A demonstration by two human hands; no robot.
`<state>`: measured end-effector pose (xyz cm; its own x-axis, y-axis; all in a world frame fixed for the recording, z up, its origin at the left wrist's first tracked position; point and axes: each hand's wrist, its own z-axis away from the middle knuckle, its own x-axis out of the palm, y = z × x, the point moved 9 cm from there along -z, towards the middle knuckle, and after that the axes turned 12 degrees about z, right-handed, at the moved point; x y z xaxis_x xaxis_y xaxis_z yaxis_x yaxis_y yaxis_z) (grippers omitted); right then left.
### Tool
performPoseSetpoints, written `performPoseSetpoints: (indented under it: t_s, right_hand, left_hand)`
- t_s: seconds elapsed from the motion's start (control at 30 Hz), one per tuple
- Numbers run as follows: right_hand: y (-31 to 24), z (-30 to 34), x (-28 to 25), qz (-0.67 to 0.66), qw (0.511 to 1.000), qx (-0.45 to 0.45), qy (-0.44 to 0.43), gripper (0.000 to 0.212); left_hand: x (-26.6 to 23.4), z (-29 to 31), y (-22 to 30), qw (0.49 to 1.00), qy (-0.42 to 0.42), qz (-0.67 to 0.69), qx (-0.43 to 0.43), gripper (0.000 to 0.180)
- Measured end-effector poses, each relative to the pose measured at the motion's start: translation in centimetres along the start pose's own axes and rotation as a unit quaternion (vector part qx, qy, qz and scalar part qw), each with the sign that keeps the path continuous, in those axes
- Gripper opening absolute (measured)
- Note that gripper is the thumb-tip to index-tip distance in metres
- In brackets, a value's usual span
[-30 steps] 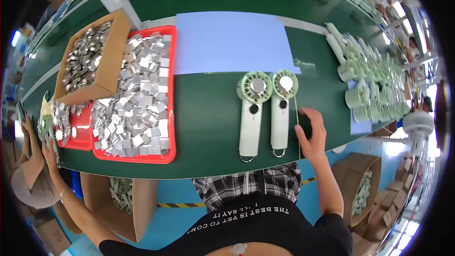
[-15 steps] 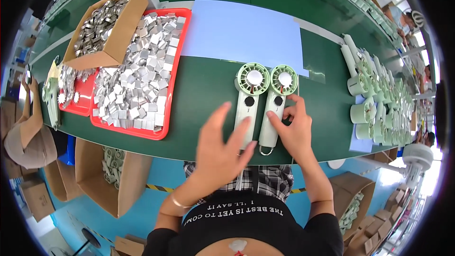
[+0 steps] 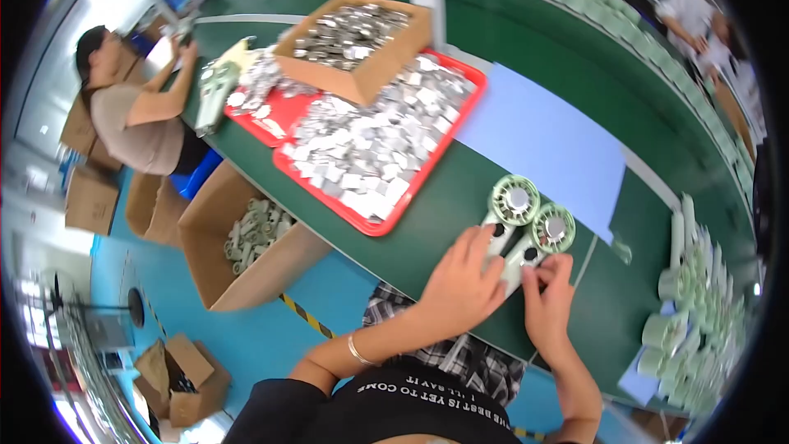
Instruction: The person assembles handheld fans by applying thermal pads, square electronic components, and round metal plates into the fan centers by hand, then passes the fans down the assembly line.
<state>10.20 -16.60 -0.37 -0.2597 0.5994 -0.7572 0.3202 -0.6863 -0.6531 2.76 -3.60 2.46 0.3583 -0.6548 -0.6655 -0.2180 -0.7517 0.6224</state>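
Observation:
Two pale green handheld fans [image 3: 515, 200] lie side by side on the green table in front of me, heads pointing away. Each has a round caged head with a silver centre and a white handle with a black button. My left hand [image 3: 460, 284] covers the left fan's handle, its fingers bent over it and reaching the right fan's handle. At the right handheld fan [image 3: 553, 228], just below its head, my right hand [image 3: 549, 304] has thumb and curled fingers against the handle. Both lower handles are largely hidden by my hands.
Left of the fans, a red tray [image 3: 374, 228] holds many silver squares, with a cardboard box [image 3: 362, 82] of metal rings at its back. A blue sheet [image 3: 542, 144] lies beyond the fans. Several green fan parts [image 3: 682, 321] stand at right. A co-worker [image 3: 136, 119] sits far left.
My view has turned, so the table now slants and more shows at left. My left hand has come down onto the left fan's handle. My right hand stays by the right fan.

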Motion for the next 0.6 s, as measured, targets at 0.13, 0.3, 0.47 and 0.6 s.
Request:
performPoseSetpoints:
  t_s: [0.13,0.3,0.47,0.6]
  right_hand:
    - [-0.3,-0.3,0.6,-0.080,0.993,-0.003,-0.088,0.024]
    - [-0.8,-0.6,0.9,-0.098,0.985,-0.014,-0.144,0.028]
    - [1.4,-0.3,1.0,-0.190,0.977,-0.013,-0.092,0.031]
    - [2.4,0.1,0.3,-0.246,0.969,-0.001,-0.034,0.031]
  left_hand:
    - [-0.8,0.2,0.1,0.998,0.007,-0.036,-0.042,0.047]
    - [-0.1,0.0,-1.1,0.990,-0.002,-0.079,-0.120,0.063]
    - [0.6,-0.1,-1.6,0.990,0.000,-0.063,-0.123,0.062]
    - [0.4,0.2,-1.9,0.992,-0.037,-0.045,-0.110,0.062]
